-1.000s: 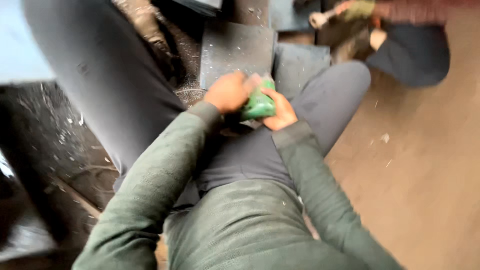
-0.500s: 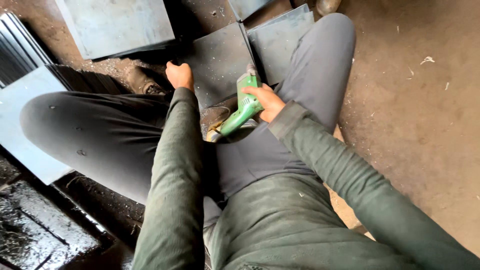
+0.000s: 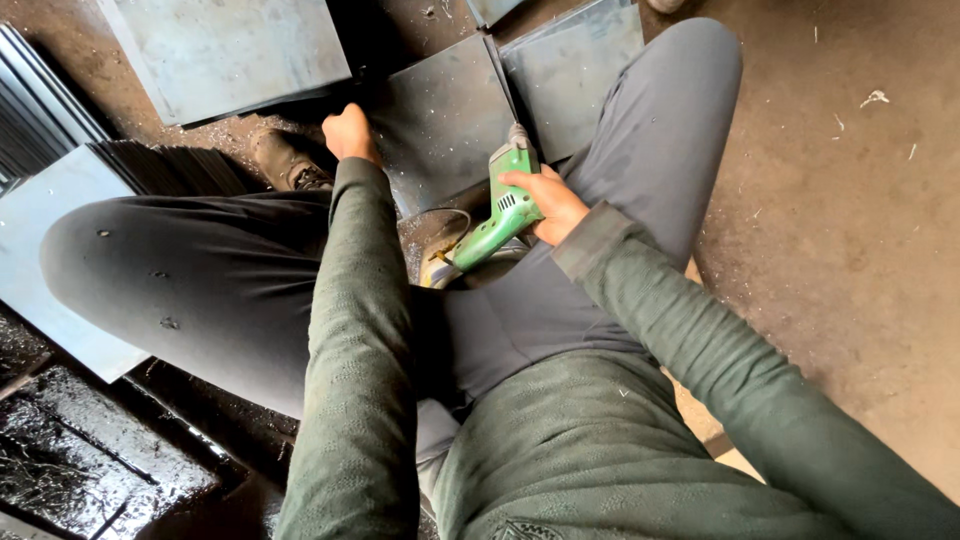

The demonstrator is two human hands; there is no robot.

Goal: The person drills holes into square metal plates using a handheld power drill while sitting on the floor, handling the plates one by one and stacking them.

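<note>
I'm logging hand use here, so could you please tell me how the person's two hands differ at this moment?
The right hand grips a green power tool near the lap; the left hand holds nothing and is a closed fist, reaching out to a dark metal sheet. Both are bare, with green sleeves.

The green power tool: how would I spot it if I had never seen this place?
Look between the seated person's bent legs, where dark metal sheets lie on the dirty floor. The green power tool lies there in the right hand, slanting down to the left toward a round guard. It is the only bright green thing among grey plates and dark clothes.
</note>
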